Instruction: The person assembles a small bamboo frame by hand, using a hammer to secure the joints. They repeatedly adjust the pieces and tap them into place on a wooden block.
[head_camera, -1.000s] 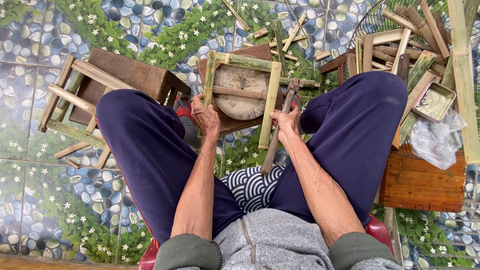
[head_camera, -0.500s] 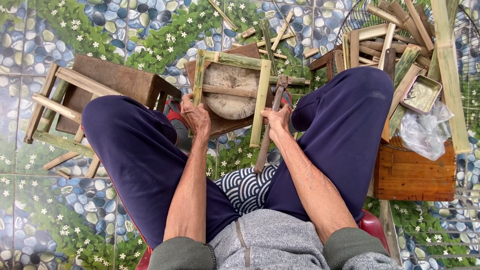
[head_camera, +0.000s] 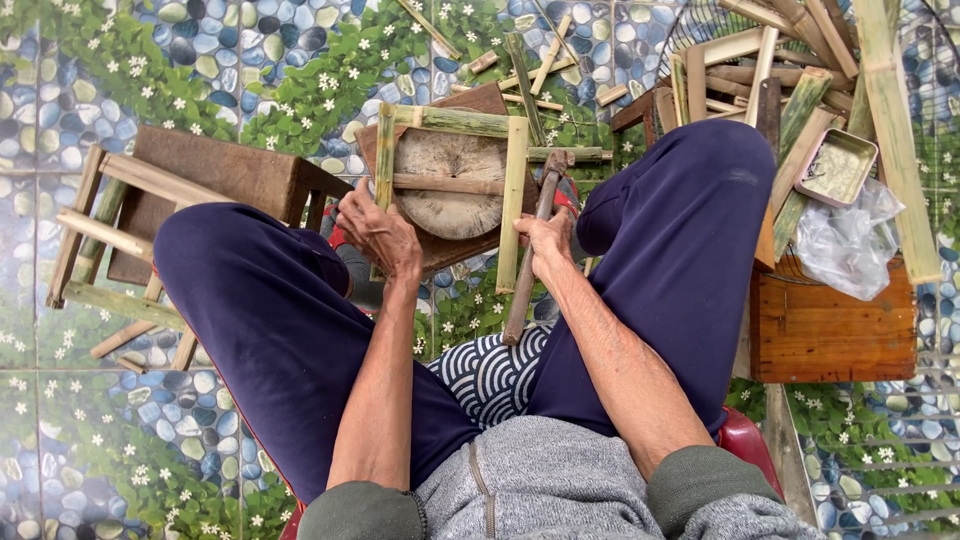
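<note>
Bamboo frame (head_camera: 452, 170) now lies closer between the knees than a second ago. The left hand (head_camera: 378, 235) grips its left bar, and the right hand (head_camera: 545, 240) is closed around a hammer (head_camera: 532, 250).

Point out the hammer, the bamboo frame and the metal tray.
hammer (head_camera: 527, 262): head view, on the wooden handle just below the right hand.
bamboo frame (head_camera: 513, 200): head view, on its right upright bar.
metal tray (head_camera: 836, 168): head view, on the tray's flat inside bottom.
</note>
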